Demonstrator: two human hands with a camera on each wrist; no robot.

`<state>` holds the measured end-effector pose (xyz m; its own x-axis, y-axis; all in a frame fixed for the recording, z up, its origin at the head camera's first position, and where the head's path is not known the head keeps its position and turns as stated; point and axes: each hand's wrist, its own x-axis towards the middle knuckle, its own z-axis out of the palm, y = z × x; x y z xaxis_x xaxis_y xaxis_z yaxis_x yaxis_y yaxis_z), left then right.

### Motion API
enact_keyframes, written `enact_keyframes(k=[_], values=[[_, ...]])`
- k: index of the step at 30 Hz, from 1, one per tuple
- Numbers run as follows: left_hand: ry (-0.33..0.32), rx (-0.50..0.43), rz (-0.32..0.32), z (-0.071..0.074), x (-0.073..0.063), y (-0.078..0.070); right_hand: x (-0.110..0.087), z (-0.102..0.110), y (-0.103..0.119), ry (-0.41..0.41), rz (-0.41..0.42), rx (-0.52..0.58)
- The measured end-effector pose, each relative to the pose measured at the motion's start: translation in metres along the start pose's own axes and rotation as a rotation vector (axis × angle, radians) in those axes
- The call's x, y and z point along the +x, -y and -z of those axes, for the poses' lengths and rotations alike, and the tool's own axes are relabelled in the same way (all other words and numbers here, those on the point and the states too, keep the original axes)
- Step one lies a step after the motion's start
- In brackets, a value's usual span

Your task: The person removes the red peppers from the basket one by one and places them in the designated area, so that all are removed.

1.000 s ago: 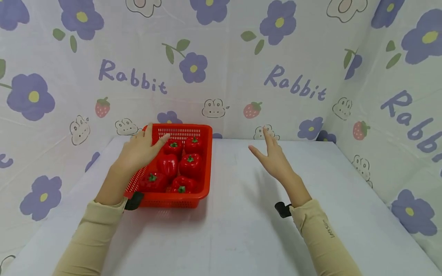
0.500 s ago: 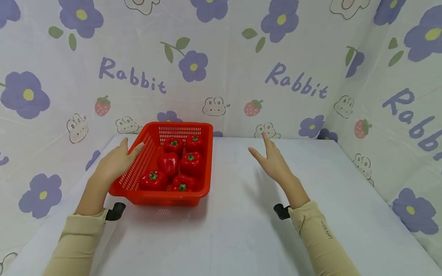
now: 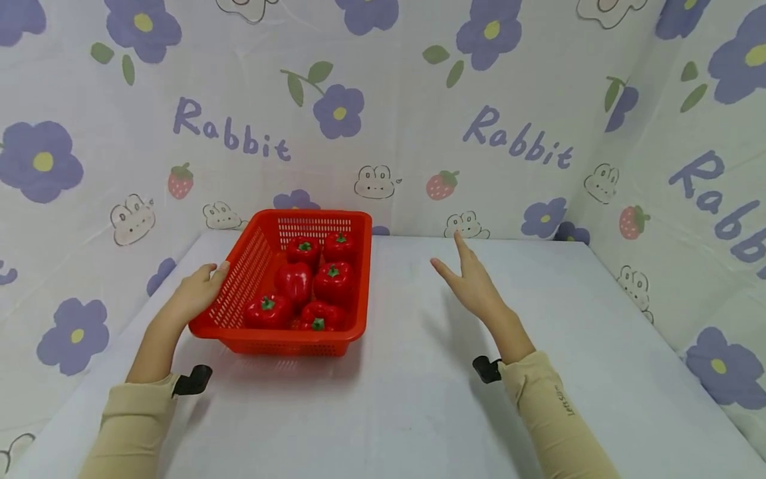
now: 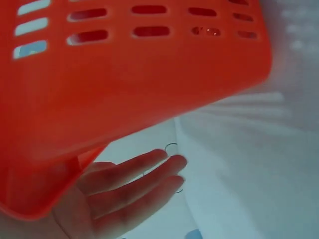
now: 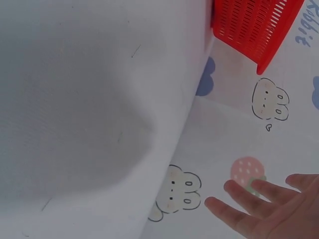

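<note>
My left hand (image 3: 194, 293) is at the left rim of a red plastic basket (image 3: 279, 337), its thumb over the rim and its fingers outside. In the left wrist view the fingers (image 4: 137, 191) reach out below the basket wall (image 4: 134, 84), partly hidden by the rim. Several glossy red bell peppers (image 3: 294, 283) with green stems lie in the basket, mostly towards its right side. On the right, my right hand (image 3: 477, 283) hovers above the table with spread fingers, holding nothing. The right wrist view shows these fingers (image 5: 239, 214) apart from the basket (image 5: 249, 30).
A white-covered table (image 3: 413, 399) bears the basket on its left half. Behind it and along both sides hangs a white cloth (image 3: 407, 120) printed with flowers, rabbits and strawberries. The basket stands close to the back cloth.
My left hand has moved left from over the basket, then lowered to its left rim, with the thumb now on it. The right hand stays almost still.
</note>
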<state>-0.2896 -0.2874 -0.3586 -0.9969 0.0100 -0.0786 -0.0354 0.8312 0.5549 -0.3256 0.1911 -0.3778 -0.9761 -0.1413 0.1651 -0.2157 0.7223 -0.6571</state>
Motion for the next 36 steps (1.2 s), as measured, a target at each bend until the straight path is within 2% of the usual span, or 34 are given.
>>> enact_keyframes(k=[11, 18, 27, 36], values=[[0.031, -0.107, -0.008, -0.009, -0.001, 0.016, 0.004, -0.013, 0.0, 0.014, -0.003, 0.033], [0.039, -0.216, -0.012, -0.01, 0.0, 0.017, 0.005, -0.018, 0.002, 0.02, -0.012, 0.078], [0.043, -0.279, -0.01, -0.011, 0.001, 0.018, 0.006, -0.027, 0.006, 0.024, -0.001, 0.144], [0.049, -0.305, -0.008, -0.011, 0.001, 0.021, 0.011, -0.039, 0.022, 0.03, 0.025, 0.179]])
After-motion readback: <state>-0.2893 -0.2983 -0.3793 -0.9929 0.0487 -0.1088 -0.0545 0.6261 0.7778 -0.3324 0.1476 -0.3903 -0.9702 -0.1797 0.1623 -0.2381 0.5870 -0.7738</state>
